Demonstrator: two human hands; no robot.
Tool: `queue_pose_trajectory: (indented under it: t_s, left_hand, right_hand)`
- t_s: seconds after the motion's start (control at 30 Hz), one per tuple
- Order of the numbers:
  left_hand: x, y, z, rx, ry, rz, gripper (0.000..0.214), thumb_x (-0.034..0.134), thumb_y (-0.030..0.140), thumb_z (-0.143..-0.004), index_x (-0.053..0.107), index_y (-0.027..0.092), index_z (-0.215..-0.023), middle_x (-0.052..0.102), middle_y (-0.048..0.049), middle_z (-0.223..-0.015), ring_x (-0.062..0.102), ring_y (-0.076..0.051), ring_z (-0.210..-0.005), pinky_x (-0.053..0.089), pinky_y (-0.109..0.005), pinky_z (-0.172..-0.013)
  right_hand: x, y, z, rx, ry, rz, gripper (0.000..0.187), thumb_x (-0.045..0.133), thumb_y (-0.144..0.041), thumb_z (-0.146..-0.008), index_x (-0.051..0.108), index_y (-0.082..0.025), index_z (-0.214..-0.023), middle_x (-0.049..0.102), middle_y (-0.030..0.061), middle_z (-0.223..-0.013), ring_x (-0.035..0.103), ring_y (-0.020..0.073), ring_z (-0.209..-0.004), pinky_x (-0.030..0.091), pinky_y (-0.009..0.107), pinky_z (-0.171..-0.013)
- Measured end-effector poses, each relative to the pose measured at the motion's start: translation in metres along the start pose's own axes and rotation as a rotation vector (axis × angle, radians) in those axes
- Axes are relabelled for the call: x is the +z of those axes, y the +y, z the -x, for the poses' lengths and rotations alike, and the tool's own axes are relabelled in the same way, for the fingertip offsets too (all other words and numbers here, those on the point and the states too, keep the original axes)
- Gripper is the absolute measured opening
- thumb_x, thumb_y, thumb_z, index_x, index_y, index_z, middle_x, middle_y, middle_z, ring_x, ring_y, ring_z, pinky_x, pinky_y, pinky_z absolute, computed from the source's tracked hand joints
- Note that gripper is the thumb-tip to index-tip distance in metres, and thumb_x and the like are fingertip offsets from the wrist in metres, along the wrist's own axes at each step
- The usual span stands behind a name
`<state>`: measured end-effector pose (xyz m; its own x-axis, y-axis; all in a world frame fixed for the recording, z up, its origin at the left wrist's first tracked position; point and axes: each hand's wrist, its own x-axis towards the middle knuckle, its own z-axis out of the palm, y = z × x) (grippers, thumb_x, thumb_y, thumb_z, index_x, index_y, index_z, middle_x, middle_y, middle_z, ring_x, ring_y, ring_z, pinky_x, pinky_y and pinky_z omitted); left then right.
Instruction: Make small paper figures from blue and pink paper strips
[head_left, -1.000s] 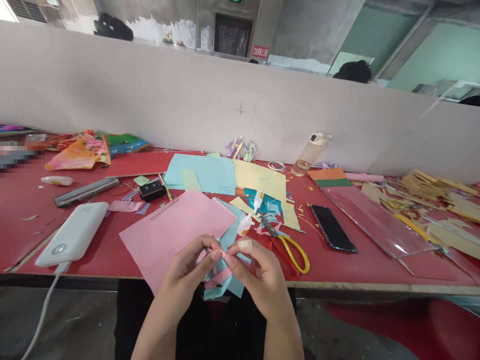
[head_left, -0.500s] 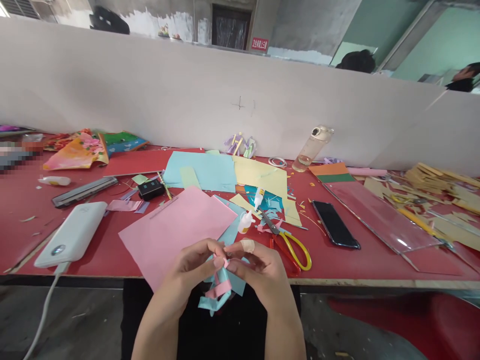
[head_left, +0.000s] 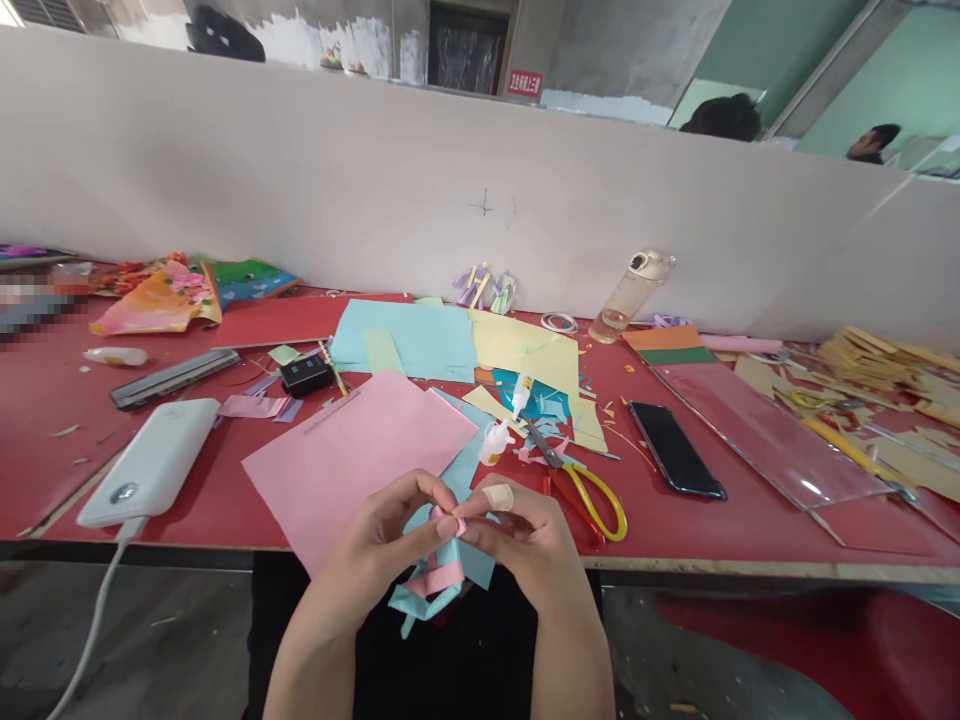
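Note:
Both hands meet at the table's front edge over a small folded paper figure [head_left: 439, 580] in light blue and pink. My left hand [head_left: 394, 530] pinches its pink top between thumb and forefinger. From the other side my right hand [head_left: 517, 525], with a plaster on one finger, pinches the same pink part. The blue lower part hangs below the fingertips, with a pink band across it. A pink sheet [head_left: 360, 440] lies left of the hands. Behind them are two small glue bottles [head_left: 495, 443], [head_left: 521, 395] and yellow-handled scissors [head_left: 581, 480].
A white power bank [head_left: 154, 460] with a cable lies left, near a black box [head_left: 305, 375]. Blue [head_left: 409, 340] and yellow sheets [head_left: 536, 345] lie behind. A phone [head_left: 675, 450], a tilted water bottle [head_left: 630, 295] and paper scraps [head_left: 862, 360] are to the right. A pale partition [head_left: 337, 180] stands behind.
The fingertips have shifted slightly on the pink top, and the figure's lower end has swung a little left and down. The whole view has moved slightly.

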<state>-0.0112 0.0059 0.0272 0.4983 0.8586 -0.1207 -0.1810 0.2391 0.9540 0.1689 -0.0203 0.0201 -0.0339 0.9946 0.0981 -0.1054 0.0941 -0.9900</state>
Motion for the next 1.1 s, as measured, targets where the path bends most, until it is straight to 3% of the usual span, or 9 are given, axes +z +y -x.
queue_pose_trajectory:
  t_s: [0.3,0.5,0.6,0.77,0.83,0.93,1.0,1.1]
  left_hand:
    - [-0.006,0.002,-0.002,0.122,-0.049,-0.02,0.019,0.074,0.037,-0.091,0.07,0.02,-0.084,0.064,-0.0041,-0.092,0.06,-0.018,-0.089,0.05,-0.025,-0.074]
    - [-0.019,0.0,0.001,0.166,0.043,-0.161,0.045,0.054,0.055,-0.1,0.08,0.02,-0.086,0.076,-0.0087,-0.096,0.066,-0.028,-0.106,0.048,-0.035,-0.1]
    - [-0.018,0.001,0.004,0.196,0.121,-0.236,0.044,0.059,0.059,-0.096,0.081,0.021,-0.092,0.077,-0.0101,-0.105,0.064,-0.032,-0.115,0.05,-0.038,-0.099]
    - [-0.007,0.005,0.004,0.175,0.188,-0.498,0.025,0.068,0.046,-0.092,0.075,0.023,-0.1,0.074,-0.0066,-0.103,0.069,-0.024,-0.095,0.057,-0.033,-0.085]
    - [-0.004,0.005,0.002,0.192,0.201,-0.605,0.021,0.066,0.042,-0.093,0.073,0.024,-0.098,0.074,-0.0028,-0.089,0.069,-0.02,-0.083,0.055,-0.039,-0.095]
    - [-0.002,0.005,0.001,0.312,0.236,-0.754,0.012,0.064,0.033,-0.091,0.073,0.025,-0.095,0.074,0.0023,-0.081,0.067,-0.017,-0.075,0.036,-0.05,-0.12]
    - [-0.002,0.006,0.001,0.369,0.237,-0.79,0.011,0.063,0.03,-0.092,0.072,0.025,-0.093,0.075,0.0031,-0.085,0.067,-0.015,-0.072,0.028,-0.051,-0.125]
    - [-0.002,0.009,0.002,0.34,0.241,-0.752,0.014,0.061,0.032,-0.093,0.073,0.026,-0.089,0.075,0.0029,-0.079,0.067,-0.017,-0.07,0.032,-0.05,-0.122]
  right_hand:
    - [0.003,-0.005,0.001,0.101,0.018,-0.03,0.017,0.092,-0.035,-0.07,0.08,-0.023,-0.074,0.065,-0.0006,-0.074,0.058,0.0164,-0.076,0.046,0.025,-0.066]
    - [0.006,-0.009,0.0,0.158,0.051,-0.088,0.018,0.089,-0.037,-0.073,0.079,-0.022,-0.075,0.068,-0.0003,-0.074,0.062,0.0157,-0.077,0.049,0.023,-0.07]
    - [0.007,-0.006,-0.002,0.197,0.113,-0.106,0.021,0.089,-0.037,-0.072,0.077,-0.021,-0.076,0.071,0.0005,-0.075,0.065,0.0166,-0.077,0.049,0.024,-0.069]
    - [0.013,-0.005,-0.005,0.223,0.166,-0.156,0.024,0.09,-0.039,-0.071,0.077,-0.019,-0.076,0.073,0.0013,-0.075,0.065,0.0157,-0.073,0.052,0.025,-0.072]
    - [0.015,-0.006,-0.005,0.23,0.178,-0.168,0.025,0.09,-0.04,-0.071,0.078,-0.019,-0.075,0.072,0.0006,-0.073,0.063,0.0142,-0.07,0.052,0.024,-0.07]
    - [0.016,-0.007,-0.006,0.239,0.187,-0.166,0.024,0.09,-0.04,-0.07,0.078,-0.019,-0.075,0.07,-0.0005,-0.071,0.061,0.0131,-0.068,0.052,0.023,-0.068]
    - [0.017,-0.006,-0.006,0.241,0.178,-0.165,0.024,0.09,-0.039,-0.071,0.078,-0.019,-0.075,0.07,-0.0007,-0.071,0.061,0.013,-0.068,0.051,0.023,-0.068]
    - [0.016,-0.004,-0.006,0.238,0.159,-0.161,0.024,0.089,-0.04,-0.072,0.078,-0.019,-0.077,0.071,0.0,-0.072,0.062,0.0137,-0.069,0.052,0.023,-0.07]
